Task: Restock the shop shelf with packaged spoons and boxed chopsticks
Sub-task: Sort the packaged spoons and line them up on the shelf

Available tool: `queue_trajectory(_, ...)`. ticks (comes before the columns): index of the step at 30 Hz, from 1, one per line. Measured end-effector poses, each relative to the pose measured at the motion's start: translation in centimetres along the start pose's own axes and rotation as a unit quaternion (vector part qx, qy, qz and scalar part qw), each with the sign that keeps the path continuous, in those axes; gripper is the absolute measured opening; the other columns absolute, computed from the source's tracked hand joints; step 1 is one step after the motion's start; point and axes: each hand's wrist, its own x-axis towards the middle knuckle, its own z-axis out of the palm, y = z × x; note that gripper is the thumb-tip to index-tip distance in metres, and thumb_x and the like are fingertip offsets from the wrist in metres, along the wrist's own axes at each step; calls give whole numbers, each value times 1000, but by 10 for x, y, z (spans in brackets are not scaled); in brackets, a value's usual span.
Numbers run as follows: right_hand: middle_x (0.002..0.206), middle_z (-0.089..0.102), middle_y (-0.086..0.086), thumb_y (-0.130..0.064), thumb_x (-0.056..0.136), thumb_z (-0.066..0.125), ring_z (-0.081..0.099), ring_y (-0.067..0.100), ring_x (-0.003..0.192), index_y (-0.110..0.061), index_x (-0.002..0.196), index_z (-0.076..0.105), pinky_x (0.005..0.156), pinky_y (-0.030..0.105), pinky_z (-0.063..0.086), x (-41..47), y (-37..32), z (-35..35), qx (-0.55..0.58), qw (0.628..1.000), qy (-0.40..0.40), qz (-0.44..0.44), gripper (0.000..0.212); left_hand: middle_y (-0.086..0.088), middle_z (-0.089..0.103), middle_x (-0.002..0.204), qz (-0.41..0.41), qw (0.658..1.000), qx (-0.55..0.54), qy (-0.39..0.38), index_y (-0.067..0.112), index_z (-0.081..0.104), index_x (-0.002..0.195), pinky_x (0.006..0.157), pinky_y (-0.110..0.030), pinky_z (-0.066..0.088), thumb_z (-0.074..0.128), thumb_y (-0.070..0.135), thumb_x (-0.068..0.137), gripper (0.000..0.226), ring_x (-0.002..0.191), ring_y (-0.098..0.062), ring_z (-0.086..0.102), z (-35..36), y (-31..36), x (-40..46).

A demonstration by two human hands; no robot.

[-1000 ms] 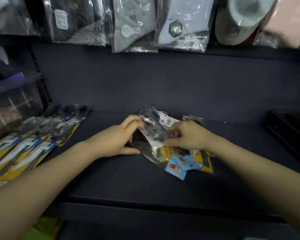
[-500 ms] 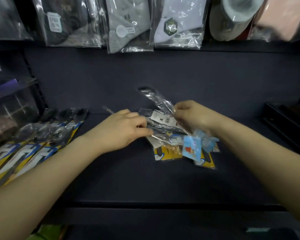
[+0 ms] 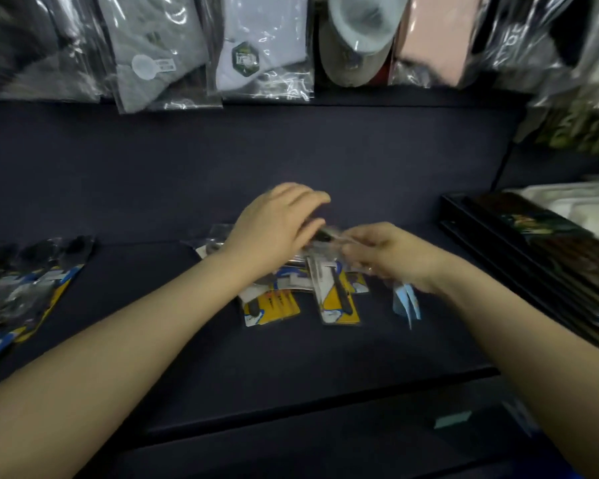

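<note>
Spoon packs sit in a loose pile mid-shelf, yellow-and-blue cards fanned toward the front edge. Left hand lies over the back of the pile, fingers mostly straight and reaching across the top. Right hand is curled, pinching the clear plastic of one pack just beside the left fingertips; it's blurry, so I can't tell which pack exactly. A light blue tag hangs under the right wrist. More spoon packs are lined up far left. Black boxes are stacked at the right end. Bagged socks hang above.
</note>
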Motion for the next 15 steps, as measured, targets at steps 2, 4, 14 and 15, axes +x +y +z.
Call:
queue_trajectory(2,61,44,-1,-23,95,46,41,14,55,-6,83,57,44,21,35,3,22,-16,-73,990,119,18,23,-12,61,119,-22,1000,6,-2,6,56,119,95,-39,44,38,29,87,42,114,-30,55,7,-2,3)
queue_trajectory(4,75,58,10,-27,97,42,54,27,73,-3,85,55,62,32,41,8,45,-27,-199,954,217,51,30,-8,50,134,-48,995,15,-89,9,46,129,102,-39,41,41,31,92,44,123,-26,46,18,-8,1)
queue_trajectory(14,131,44,18,-37,95,40,40,37,122,-6,127,47,98,43,37,27,56,-15,-440,870,184,129,46,-1,45,134,-103,941,-2,-322,20,39,135,97,-32,39,42,40,93,47,122,-19,43,40,-24,-20)
queue_trajectory(15,126,50,17,-39,94,43,44,37,118,-8,123,52,95,42,39,29,46,-11,-416,885,194,76,43,-3,45,134,-108,942,-2,-317,18,40,135,97,-31,39,43,37,93,46,122,-20,44,38,-25,-21)
